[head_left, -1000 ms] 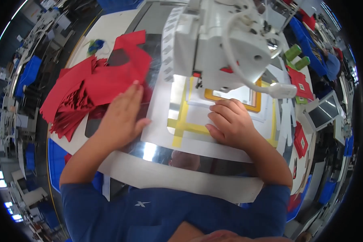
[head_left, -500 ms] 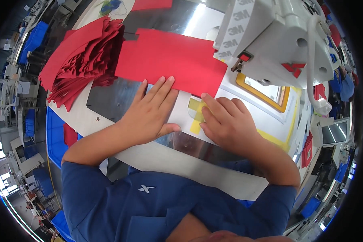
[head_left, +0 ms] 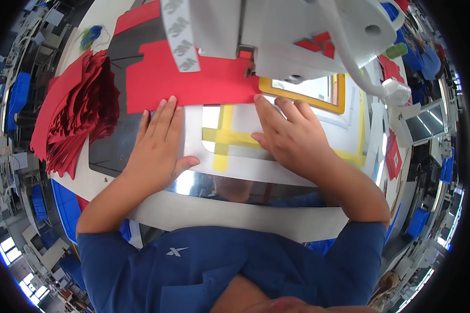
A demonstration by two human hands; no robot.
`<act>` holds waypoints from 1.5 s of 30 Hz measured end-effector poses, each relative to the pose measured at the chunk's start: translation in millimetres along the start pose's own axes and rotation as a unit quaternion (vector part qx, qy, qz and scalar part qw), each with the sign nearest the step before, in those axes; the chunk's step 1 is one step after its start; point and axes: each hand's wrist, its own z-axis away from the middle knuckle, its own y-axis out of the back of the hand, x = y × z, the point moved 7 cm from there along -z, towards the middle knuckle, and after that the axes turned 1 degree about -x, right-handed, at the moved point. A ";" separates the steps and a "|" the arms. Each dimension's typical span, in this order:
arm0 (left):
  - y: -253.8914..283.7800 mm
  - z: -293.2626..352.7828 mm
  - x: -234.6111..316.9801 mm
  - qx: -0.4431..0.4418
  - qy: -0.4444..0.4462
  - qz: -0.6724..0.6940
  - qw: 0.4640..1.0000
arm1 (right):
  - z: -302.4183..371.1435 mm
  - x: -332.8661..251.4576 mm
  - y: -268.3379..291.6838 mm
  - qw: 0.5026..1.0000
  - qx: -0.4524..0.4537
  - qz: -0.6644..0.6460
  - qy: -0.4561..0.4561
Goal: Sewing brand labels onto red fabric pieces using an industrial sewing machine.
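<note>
A flat red fabric panel point(head_left: 193, 86) with a notched left end lies partly under the white head of a sewing machine point(head_left: 297, 47). My left hand point(head_left: 159, 141) is flat and open, its fingertips resting on the panel's near edge and its thumb spread to the right. At the near right corner of the panel, my right hand point(head_left: 295, 130) touches with its index fingertip. Its other fingers are apart and slightly bent over a white sheet point(head_left: 193, 141) crossed by yellow tape point(head_left: 222, 136). The machine head hides part of the panel's far edge.
A thick fanned stack of red pieces point(head_left: 78, 104) stands at the left, with tangled blue thread point(head_left: 91, 36) beyond it. Right of the panel lies a yellow-edged frame point(head_left: 341, 94). A blue bin point(head_left: 65, 201) sits below the table's left edge.
The view has shifted and turned. The red panel now lies straighter, with its right end closer to the yellow-edged frame. Both hands stay on its near edge.
</note>
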 end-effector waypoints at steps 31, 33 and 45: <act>6.1 -85.5 73.0 -0.010 -0.147 0.014 0.989 | 145.6 104.0 15.5 0.983 0.046 0.002 -0.180; 7.4 -82.9 76.4 0.000 -0.153 0.006 0.988 | 145.5 103.6 14.2 0.981 0.050 -0.041 -0.183; 8.1 -76.4 88.1 0.011 -0.174 -0.051 0.983 | 144.0 98.0 6.0 0.971 0.008 -0.134 -0.196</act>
